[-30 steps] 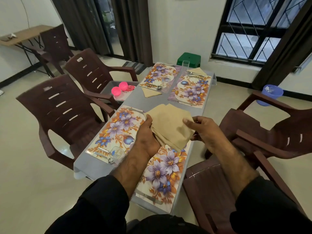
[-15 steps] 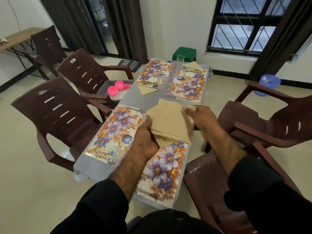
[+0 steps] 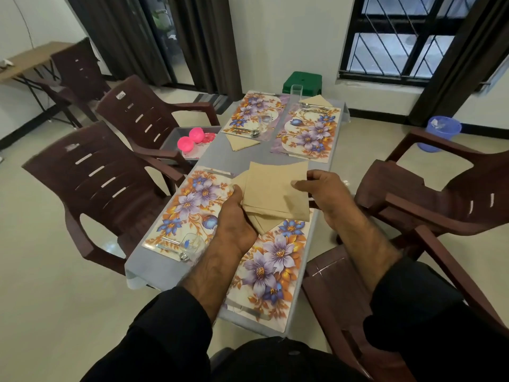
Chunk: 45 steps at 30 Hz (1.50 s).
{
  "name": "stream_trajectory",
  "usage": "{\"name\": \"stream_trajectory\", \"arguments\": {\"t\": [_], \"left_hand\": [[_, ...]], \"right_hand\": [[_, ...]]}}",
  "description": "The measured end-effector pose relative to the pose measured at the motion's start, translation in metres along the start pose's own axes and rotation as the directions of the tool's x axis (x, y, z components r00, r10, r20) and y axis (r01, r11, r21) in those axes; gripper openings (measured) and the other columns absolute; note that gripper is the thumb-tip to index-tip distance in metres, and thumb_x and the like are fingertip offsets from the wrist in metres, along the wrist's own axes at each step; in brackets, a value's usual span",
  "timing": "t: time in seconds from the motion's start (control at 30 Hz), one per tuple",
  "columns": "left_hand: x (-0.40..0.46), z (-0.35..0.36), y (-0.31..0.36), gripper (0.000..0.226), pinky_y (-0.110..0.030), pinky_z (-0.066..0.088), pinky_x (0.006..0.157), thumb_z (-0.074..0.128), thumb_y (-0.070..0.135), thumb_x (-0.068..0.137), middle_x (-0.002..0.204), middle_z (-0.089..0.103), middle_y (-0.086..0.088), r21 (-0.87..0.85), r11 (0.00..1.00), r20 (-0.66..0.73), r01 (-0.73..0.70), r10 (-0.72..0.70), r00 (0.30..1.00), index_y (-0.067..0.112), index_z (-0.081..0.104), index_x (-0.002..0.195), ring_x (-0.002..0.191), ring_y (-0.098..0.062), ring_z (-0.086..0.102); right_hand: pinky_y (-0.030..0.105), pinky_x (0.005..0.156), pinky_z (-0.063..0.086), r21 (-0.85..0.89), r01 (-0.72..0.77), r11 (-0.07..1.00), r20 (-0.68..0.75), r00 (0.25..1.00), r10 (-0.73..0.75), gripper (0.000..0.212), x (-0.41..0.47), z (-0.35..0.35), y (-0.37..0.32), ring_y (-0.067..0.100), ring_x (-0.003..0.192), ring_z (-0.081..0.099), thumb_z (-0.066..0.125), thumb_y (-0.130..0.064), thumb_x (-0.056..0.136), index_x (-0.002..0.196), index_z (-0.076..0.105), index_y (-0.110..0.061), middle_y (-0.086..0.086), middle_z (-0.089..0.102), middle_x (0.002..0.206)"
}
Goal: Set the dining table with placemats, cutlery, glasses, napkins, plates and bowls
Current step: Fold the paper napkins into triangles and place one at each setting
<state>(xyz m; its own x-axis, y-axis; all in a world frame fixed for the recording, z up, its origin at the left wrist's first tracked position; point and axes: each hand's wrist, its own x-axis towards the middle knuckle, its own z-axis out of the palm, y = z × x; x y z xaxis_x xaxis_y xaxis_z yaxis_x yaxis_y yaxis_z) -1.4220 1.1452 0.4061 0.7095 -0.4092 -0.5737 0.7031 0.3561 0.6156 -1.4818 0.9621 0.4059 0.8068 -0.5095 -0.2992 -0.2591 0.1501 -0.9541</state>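
Only the head cam here, looking down over the grey table (image 3: 162, 267). Both hands are up over the near end of it with a little stack of beige napkins (image 3: 275, 193) between them. The left hand (image 3: 234, 219) is gripping the stack from its left edge, fingers tucked under, thumb side on top. The right hand (image 3: 321, 190) is pinching the top napkin at its right edge with thumb and forefinger. The stack hangs over the gap between the near-left placemat (image 3: 192, 205) and the near-right placemat (image 3: 271, 264), both floral.

Near-left mat has a spoon (image 3: 176, 253) and a clear glass (image 3: 194, 241) at its near end. The far-left placemat (image 3: 252, 108) has cutlery and a glass (image 3: 265, 125) too, plus a folded napkin (image 3: 242, 142) lying just beside its near edge. The far-right placemat (image 3: 308, 130) has a napkin and cutlery at its far end, tall glass (image 3: 296, 92) beside that.

A tray with pink bowls (image 3: 192, 137) sits on a brown chair (image 3: 148, 119) to the left. More brown chairs around, a green stool (image 3: 303, 79) past the table, a blue bin (image 3: 442, 132) by the window.
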Motion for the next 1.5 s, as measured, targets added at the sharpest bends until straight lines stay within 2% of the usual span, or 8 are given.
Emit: {"name": "stream_trajectory", "arguments": {"t": [0.13,0.3,0.53,0.63,0.83,1.0,1.23,1.5], "left_hand": [[-0.004,0.0,0.003,0.052,-0.046,0.056,0.09,0.039,0.05,0.113,0.095,0.082,-0.011,0.041,0.999,0.006,0.02,-0.02,1.0,0.011,0.072,0.12,0.096,-0.031,0.073],[-0.004,-0.006,0.009,0.062,-0.048,0.059,0.088,0.037,0.059,0.11,0.114,0.079,-0.017,0.06,0.997,0.031,0.058,-0.06,0.998,0.009,0.07,0.128,0.095,-0.034,0.077],[-0.012,-0.013,0.011,0.051,-0.056,0.058,0.093,0.049,0.052,0.109,0.123,0.077,-0.017,0.039,0.997,0.08,0.074,-0.076,0.994,0.011,0.068,0.134,0.107,-0.038,0.074],[-0.012,-0.015,0.009,0.045,-0.05,0.063,0.083,0.058,0.042,0.107,0.122,0.077,-0.017,0.129,0.991,0.084,0.048,-0.059,0.995,0.007,0.069,0.132,0.098,-0.034,0.078],[-0.014,-0.012,0.006,0.042,-0.048,0.063,0.087,0.057,0.042,0.107,0.115,0.078,-0.019,0.203,0.979,0.063,0.008,-0.021,0.998,0.006,0.073,0.12,0.095,-0.031,0.079],[-0.015,-0.014,0.006,0.044,-0.044,0.061,0.091,0.055,0.044,0.108,0.12,0.078,-0.016,0.213,0.977,0.058,0.01,-0.023,0.998,0.008,0.073,0.124,0.102,-0.029,0.078],[-0.015,-0.01,0.001,0.039,-0.051,0.057,0.102,0.054,0.039,0.109,0.12,0.077,-0.017,0.263,0.965,0.085,0.001,-0.024,0.996,0.007,0.07,0.125,0.1,-0.03,0.077],[-0.016,-0.007,0.005,0.038,-0.052,0.058,0.099,0.058,0.04,0.107,0.119,0.078,-0.016,0.248,0.969,0.092,0.004,-0.028,0.995,0.009,0.072,0.124,0.097,-0.03,0.078]], "right_hand": [[0.03,0.073,0.056,-0.434,0.395,0.809,-0.049,0.887,-0.459,0.013,-0.008,0.009,0.007,0.009,0.077,0.07,0.077,-0.025,0.089,0.1,0.08,-0.019,-0.007,0.077,0.087],[0.029,0.087,0.052,-0.551,0.746,0.375,0.502,0.655,-0.565,0.02,-0.04,0.024,0.007,0.006,0.1,0.064,0.077,-0.04,0.092,0.102,0.08,-0.023,-0.012,0.075,0.107],[0.027,0.073,0.053,-0.343,0.48,0.807,0.02,0.863,-0.505,0.011,-0.039,0.016,0.012,0.007,0.08,0.068,0.076,-0.032,0.096,0.094,0.079,-0.021,-0.009,0.075,0.087],[0.031,0.07,0.055,-0.296,0.304,0.905,0.15,0.951,-0.271,0.019,-0.029,0.008,0.017,0.015,0.075,0.068,0.083,-0.037,0.09,0.097,0.08,-0.019,0.004,0.077,0.086],[0.025,0.062,0.052,-0.168,0.23,0.959,0.133,0.969,-0.209,0.01,-0.026,0.007,0.027,0.009,0.066,0.062,0.082,-0.014,0.09,0.093,0.079,-0.005,0.003,0.074,0.079],[0.033,0.065,0.051,-0.154,0.153,0.976,0.093,0.986,-0.14,0.035,-0.027,0.002,0.031,0.016,0.068,0.06,0.07,-0.04,0.1,0.092,0.079,-0.008,0.005,0.067,0.074],[0.022,0.062,0.052,-0.233,0.221,0.947,0.082,0.975,-0.208,0.007,-0.02,0.005,0.017,0.005,0.067,0.062,0.079,-0.023,0.094,0.091,0.078,-0.016,-0.002,0.074,0.08],[0.038,0.072,0.055,-0.045,0.067,0.997,0.107,0.992,-0.062,0.038,-0.022,0.009,0.014,0.022,0.08,0.062,0.073,-0.043,0.096,0.098,0.078,-0.005,0.012,0.072,0.089]]}}
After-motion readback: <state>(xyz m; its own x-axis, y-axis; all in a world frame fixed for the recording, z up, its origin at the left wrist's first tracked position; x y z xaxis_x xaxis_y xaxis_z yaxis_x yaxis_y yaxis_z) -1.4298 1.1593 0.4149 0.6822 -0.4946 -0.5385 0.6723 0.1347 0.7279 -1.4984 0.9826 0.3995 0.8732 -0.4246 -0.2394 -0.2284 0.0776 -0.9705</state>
